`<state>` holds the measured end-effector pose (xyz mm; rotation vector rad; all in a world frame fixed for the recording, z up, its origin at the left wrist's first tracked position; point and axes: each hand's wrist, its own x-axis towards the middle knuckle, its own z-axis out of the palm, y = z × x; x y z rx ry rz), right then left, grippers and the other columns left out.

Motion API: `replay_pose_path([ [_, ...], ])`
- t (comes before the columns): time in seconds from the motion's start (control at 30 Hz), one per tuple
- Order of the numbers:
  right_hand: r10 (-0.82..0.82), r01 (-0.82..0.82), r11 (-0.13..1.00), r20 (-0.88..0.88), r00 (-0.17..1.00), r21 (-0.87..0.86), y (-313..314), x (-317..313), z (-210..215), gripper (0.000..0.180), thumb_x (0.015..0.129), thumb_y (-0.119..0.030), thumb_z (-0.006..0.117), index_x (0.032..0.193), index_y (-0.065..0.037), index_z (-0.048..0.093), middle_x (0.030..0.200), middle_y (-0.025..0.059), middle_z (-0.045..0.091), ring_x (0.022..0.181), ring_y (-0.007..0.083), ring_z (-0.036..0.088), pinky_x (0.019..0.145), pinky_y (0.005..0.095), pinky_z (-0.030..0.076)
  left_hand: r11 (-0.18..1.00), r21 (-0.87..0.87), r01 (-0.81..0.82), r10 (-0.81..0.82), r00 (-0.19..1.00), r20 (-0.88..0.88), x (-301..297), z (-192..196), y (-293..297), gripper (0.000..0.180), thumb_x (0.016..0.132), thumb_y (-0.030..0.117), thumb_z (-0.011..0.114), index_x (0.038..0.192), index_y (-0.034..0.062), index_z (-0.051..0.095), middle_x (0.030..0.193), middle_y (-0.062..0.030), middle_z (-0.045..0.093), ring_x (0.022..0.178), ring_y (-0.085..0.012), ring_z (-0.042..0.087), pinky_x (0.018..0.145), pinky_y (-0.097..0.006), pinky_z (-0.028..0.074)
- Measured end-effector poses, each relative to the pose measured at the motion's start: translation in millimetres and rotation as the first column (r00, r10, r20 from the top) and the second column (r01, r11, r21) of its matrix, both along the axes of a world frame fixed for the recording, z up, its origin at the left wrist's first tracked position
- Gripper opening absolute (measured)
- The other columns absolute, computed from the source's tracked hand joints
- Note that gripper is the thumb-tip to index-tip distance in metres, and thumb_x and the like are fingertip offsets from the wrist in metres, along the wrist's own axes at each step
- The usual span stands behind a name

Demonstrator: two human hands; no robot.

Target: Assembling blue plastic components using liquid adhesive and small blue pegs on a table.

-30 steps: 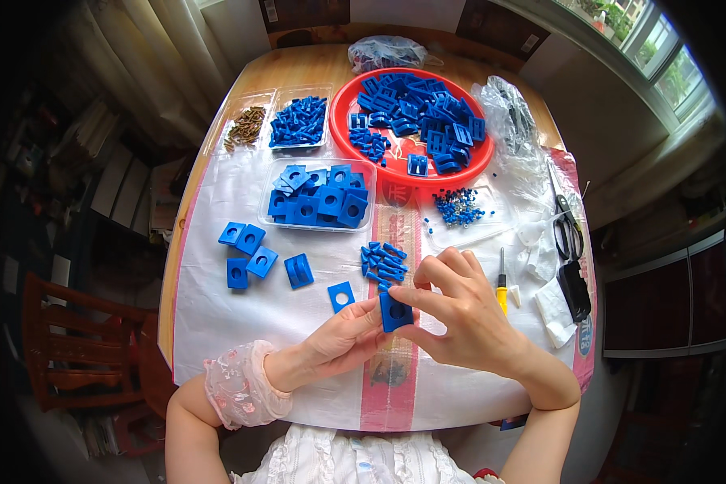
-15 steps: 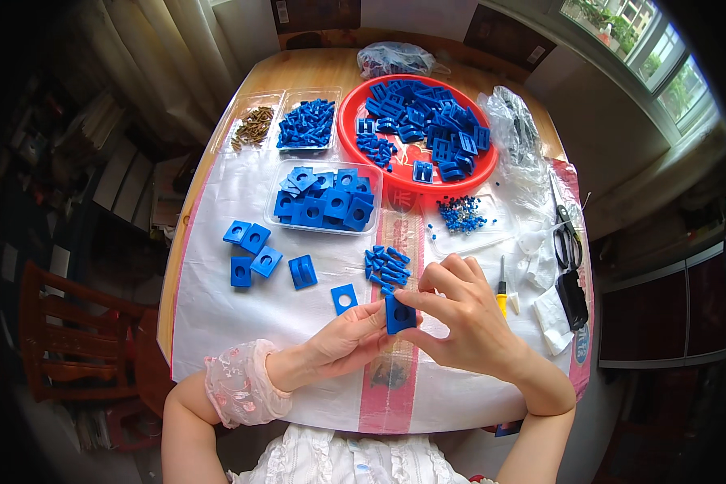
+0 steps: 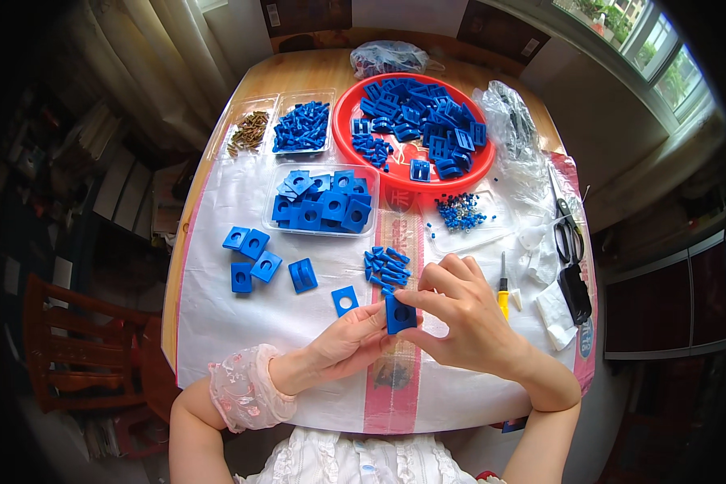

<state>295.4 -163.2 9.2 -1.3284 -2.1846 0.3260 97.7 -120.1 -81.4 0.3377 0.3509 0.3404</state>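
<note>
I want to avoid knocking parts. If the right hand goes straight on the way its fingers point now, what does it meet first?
The right hand points left, toward the left hand. It already grips the blue square block with it, so next come the left hand's fingers. Depth is unclear.

Home room – wooden table (image 3: 298, 73), chair (image 3: 73, 355), curtains (image 3: 137, 48), window (image 3: 637, 32)

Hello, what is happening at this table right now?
A person sits at a round table covered with a white sheet. Both hands hold one blue square plastic piece with a hole: the left hand supports it from below, and the right hand pinches its top edge. Just beyond lies a small pile of blue pegs. Four loose blue squares lie to the left, and a red bowl of blue parts stands farther back.
</note>
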Motion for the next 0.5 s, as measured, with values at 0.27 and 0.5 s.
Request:
replay_pose_path([
  [0.27,-0.023,0.023,1.0,0.009,1.0,0.003,-0.7,-1.0,-2.1,0.042,0.061,-0.016,0.083,0.1,-0.011,0.068,0.084,0.0027,0.055,0.081,0.0219,0.051,0.076,0.0354,0.039,1.0,0.01,-0.006,0.006,1.0,0.012,0.3,-0.6,-0.3,0.04,0.1,0.026,0.052,0.13,0.0004,0.049,0.123,-0.0086,0.058,0.114,-0.0124,0.057,0.098,-0.024,0.048],
  [0.5,-0.027,0.027,1.0,0.007,1.0,0.011,-0.7,-0.7,-5.5,0.042,0.061,-0.016,0.083,0.099,-0.011,0.067,0.085,0.0033,0.056,0.081,0.0224,0.051,0.076,0.0358,0.039,1.0,0.016,-0.017,0.017,1.0,-0.008,1.4,3.3,-0.3,0.038,0.1,0.026,0.053,0.13,0.0011,0.049,0.122,-0.008,0.059,0.113,-0.0117,0.056,0.098,-0.024,0.047],
])
